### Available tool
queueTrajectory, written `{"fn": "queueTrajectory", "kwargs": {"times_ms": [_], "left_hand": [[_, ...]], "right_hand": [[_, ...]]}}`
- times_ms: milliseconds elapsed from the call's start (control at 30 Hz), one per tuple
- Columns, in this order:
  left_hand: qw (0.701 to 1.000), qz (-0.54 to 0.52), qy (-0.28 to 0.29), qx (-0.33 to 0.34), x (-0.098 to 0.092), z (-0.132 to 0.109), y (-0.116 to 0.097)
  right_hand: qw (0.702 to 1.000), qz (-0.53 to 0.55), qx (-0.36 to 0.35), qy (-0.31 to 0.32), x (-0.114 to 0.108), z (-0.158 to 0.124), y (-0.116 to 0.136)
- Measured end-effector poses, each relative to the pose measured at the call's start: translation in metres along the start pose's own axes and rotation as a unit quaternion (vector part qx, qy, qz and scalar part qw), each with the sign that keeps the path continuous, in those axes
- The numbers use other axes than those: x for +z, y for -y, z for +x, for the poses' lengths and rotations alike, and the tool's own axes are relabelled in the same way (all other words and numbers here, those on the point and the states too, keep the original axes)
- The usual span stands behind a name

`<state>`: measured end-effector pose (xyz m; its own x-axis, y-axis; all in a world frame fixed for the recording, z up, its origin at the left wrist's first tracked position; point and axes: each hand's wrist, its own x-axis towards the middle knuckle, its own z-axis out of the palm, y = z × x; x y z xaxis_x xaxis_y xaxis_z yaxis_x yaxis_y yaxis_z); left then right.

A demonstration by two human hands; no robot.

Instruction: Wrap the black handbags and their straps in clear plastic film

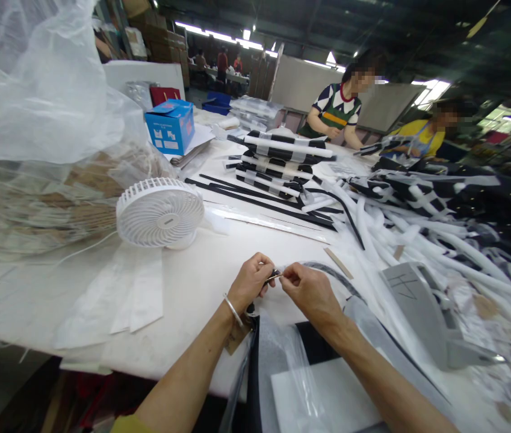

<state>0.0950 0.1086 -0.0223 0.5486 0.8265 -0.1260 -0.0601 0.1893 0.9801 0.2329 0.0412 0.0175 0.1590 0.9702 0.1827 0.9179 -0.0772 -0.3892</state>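
Note:
Near the middle of the head view, my left hand is closed on a small dark piece. Just to its right, my right hand pinches a thin, light-coloured end that meets this piece; what it is exactly is too small to tell. Below my hands lies a black and grey item partly under clear plastic, with a white sheet on it. A brown tag hangs beside my left wrist. A dark curved strap or tube runs behind my right hand.
A white fan stands on the white table at left, near a blue box and large plastic bags. Wrapped bundles and black strips lie ahead. At right are a grey tape dispenser, white tubes and two people.

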Motion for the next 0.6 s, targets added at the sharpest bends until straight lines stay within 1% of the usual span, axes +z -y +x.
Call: {"fn": "queueTrajectory", "kwargs": {"times_ms": [133, 233, 333, 467, 533, 600], "left_hand": [[1.0, 0.001, -0.001, 0.002, 0.001, 0.0, -0.001], [1.0, 0.007, -0.006, 0.008, 0.002, -0.001, -0.001], [1.0, 0.019, -0.013, 0.02, 0.004, -0.002, 0.001], [0.997, 0.051, -0.04, 0.032, 0.006, -0.001, 0.003], [0.995, 0.069, -0.06, 0.035, 0.006, -0.002, 0.004], [0.994, 0.078, -0.074, 0.035, 0.004, -0.004, 0.004]], "right_hand": [[0.999, -0.038, -0.002, -0.01, 0.004, 0.001, 0.002], [0.999, -0.023, -0.004, -0.034, 0.007, 0.003, 0.001], [0.999, -0.004, 0.012, -0.051, 0.011, 0.004, 0.001], [0.998, 0.008, 0.026, -0.064, 0.018, -0.001, 0.009], [0.998, 0.025, 0.0, -0.063, 0.022, -0.006, 0.016], [0.997, 0.039, -0.047, -0.051, 0.024, -0.01, 0.022]]}}
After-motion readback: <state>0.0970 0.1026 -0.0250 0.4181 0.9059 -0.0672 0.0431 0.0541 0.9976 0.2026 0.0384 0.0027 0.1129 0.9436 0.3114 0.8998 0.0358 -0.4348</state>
